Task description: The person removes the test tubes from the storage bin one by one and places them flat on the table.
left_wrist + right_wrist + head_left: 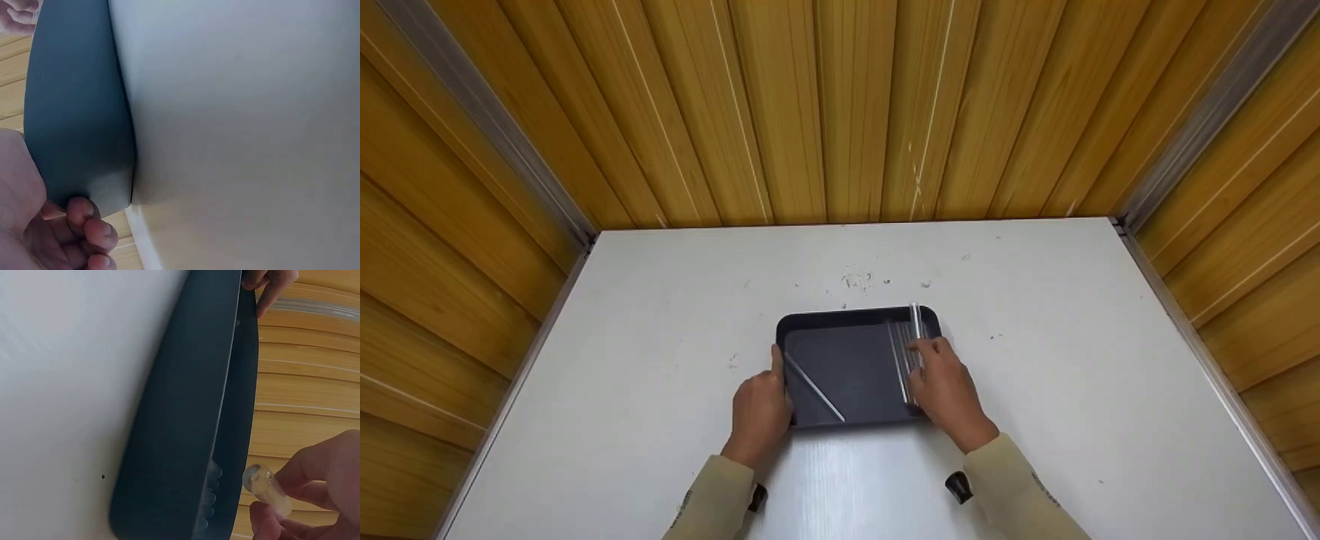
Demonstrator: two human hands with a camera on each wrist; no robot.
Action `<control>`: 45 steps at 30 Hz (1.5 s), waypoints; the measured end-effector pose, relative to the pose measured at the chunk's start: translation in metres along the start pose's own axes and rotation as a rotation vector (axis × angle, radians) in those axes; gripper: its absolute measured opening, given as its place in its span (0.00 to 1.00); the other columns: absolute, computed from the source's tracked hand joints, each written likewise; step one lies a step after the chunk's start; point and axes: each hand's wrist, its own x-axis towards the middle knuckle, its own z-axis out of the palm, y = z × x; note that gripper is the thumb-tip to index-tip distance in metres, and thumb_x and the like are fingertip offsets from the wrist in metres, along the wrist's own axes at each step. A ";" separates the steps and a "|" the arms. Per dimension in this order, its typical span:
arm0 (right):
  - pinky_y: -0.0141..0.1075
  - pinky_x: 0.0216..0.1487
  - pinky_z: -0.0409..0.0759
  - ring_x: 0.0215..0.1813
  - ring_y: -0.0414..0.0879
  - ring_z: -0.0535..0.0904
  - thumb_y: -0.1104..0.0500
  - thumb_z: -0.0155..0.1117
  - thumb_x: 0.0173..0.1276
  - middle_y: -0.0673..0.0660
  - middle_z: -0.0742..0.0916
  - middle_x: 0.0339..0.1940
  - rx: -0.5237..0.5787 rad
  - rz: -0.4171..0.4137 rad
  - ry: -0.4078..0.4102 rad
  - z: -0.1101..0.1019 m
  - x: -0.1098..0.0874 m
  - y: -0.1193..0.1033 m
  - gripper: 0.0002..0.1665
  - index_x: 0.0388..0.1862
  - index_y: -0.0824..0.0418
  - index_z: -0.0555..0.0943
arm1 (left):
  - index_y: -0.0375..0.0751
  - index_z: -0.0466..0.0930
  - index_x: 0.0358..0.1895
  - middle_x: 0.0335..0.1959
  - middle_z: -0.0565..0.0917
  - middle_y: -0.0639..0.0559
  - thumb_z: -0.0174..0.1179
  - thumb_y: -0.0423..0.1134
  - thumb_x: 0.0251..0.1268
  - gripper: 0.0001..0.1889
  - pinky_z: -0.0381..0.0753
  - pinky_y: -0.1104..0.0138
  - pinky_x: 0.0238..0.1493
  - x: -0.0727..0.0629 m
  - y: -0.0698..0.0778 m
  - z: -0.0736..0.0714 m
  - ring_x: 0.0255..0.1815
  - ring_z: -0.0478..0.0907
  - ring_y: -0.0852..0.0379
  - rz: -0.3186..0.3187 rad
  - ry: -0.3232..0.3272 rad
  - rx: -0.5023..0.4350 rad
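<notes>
Well, from where I stand, a dark rectangular tray point(851, 371) lies around the middle of the white worktop point(607, 405), well apart from its left, right and back edges. The person's left hand point(761, 412) grips the tray's left wall, the index finger straight along the outside and the other fingers curled. The right hand point(949, 386) pinches one clear test tube point(916, 321) between thumb and fingers over the tray's right side; the far end of that tube reaches just past the tray's back edge. Under that hand, a row of clear test tubes point(898, 364) lies side by side along the tray's right edge, the rounded ends showing in the right wrist view. I can't count them all, as the hand covers part of the row. One loose tube point(817, 390) lies slantwise, from the left wall towards the front edge of the tray.

As for writing, both beige sleeves, left sleeve point(712, 495) and right sleeve point(1020, 487), carry a small dark line of marking, too small to read. I make out no brand on the tray or the tubes. Dark scuffs point(856, 280) mark the worktop between the tray and the back edge, below wood-plank walls point(851, 112).
</notes>
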 end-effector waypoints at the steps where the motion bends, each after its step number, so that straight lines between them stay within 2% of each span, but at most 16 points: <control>1: 0.39 0.33 0.76 0.32 0.46 0.77 0.69 0.60 0.63 0.61 0.79 0.46 -0.001 0.001 0.000 0.000 0.000 0.001 0.20 0.54 0.60 0.79 | 0.26 0.67 0.65 0.15 0.79 0.45 0.59 0.23 0.52 0.32 0.69 0.64 0.18 0.000 0.000 0.000 0.14 0.69 0.59 -0.004 -0.004 0.001; 10: 0.40 0.35 0.76 0.35 0.46 0.78 0.68 0.60 0.63 0.61 0.79 0.50 -0.009 0.050 -0.008 -0.008 0.001 0.005 0.20 0.55 0.59 0.79 | 0.27 0.67 0.66 0.16 0.80 0.43 0.60 0.26 0.53 0.32 0.70 0.61 0.19 0.003 -0.002 -0.002 0.14 0.70 0.56 -0.015 -0.047 0.006; 19: 0.42 0.36 0.77 0.38 0.48 0.79 0.67 0.61 0.64 0.62 0.79 0.50 -0.007 0.097 -0.019 -0.017 0.002 0.017 0.21 0.56 0.60 0.78 | 0.28 0.70 0.64 0.16 0.80 0.42 0.60 0.29 0.56 0.29 0.63 0.63 0.16 0.007 -0.004 -0.011 0.11 0.64 0.58 -0.003 -0.105 0.007; 24: 0.43 0.36 0.77 0.40 0.50 0.80 0.67 0.60 0.64 0.62 0.80 0.51 -0.017 0.105 -0.006 -0.020 0.002 0.023 0.20 0.56 0.59 0.78 | 0.30 0.72 0.63 0.16 0.81 0.42 0.59 0.29 0.57 0.27 0.61 0.63 0.15 0.007 -0.006 -0.013 0.11 0.62 0.58 -0.007 -0.092 0.005; 31: 0.44 0.34 0.76 0.40 0.51 0.80 0.68 0.57 0.64 0.63 0.80 0.52 -0.034 0.084 0.030 -0.020 0.000 0.027 0.21 0.56 0.60 0.78 | 0.32 0.71 0.65 0.12 0.78 0.46 0.59 0.31 0.60 0.27 0.54 0.67 0.14 0.008 -0.008 -0.013 0.09 0.58 0.61 -0.023 -0.122 0.000; 35: 0.44 0.34 0.77 0.41 0.51 0.81 0.68 0.57 0.63 0.64 0.80 0.53 -0.048 0.106 0.016 -0.019 -0.001 0.030 0.22 0.57 0.60 0.78 | 0.31 0.71 0.64 0.12 0.78 0.45 0.60 0.31 0.59 0.27 0.55 0.67 0.14 0.009 -0.007 -0.013 0.10 0.59 0.60 -0.018 -0.112 0.012; 45: 0.49 0.41 0.79 0.51 0.57 0.81 0.68 0.59 0.63 0.64 0.81 0.53 -0.070 0.153 0.018 -0.017 -0.002 0.039 0.22 0.57 0.59 0.79 | 0.29 0.72 0.63 0.12 0.78 0.44 0.61 0.32 0.58 0.27 0.57 0.65 0.14 0.009 -0.004 -0.012 0.10 0.60 0.59 -0.007 -0.093 0.023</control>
